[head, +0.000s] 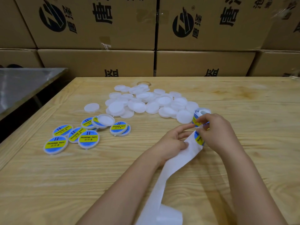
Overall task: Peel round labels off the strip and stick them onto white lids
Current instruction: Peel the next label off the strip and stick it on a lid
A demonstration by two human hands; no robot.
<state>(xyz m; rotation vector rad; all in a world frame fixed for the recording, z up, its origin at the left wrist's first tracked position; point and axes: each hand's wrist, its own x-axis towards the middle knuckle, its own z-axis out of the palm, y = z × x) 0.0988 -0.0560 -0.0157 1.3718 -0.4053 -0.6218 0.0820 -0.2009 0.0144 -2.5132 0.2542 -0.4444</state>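
- The right hand point(215, 132) forms a narrow grip: its curled fingertips pinch the edge of a round label point(196, 121), blue and yellow, on the hand's 9 o'clock side.
- The left hand point(170, 142) forms a holding grip on the strip point(175, 161): the thumb presses on the white backing and the index finger points toward 2 o'clock, its tip at the pinched label.
- A second label point(198, 138) sits on the strip between the two hands, partly hidden by the right hand.
- The strip trails from the hands toward 7 o'clock, passes between the forearms over the bench point(65, 184) and curls at the bottom of the view.
- A roll point(202, 111) of labels stands just beyond the right hand at 12 o'clock, partly hidden.
- The white lids point(146, 103) lie in an overlapping heap at 11 o'clock from the hands; the nearest one is just beside the roll.
- The labelled lids point(88, 138) lie at 9 o'clock, well apart from the hands, face up and reading "SOLDERING PASTE"; several overlap.
- One upturned lid point(105, 120) rests on the labelled group's far edge.
- Cardboard boxes point(97, 62) are stacked behind the bench at 12 o'clock; a metal table point(24, 85) stands at 10 o'clock.
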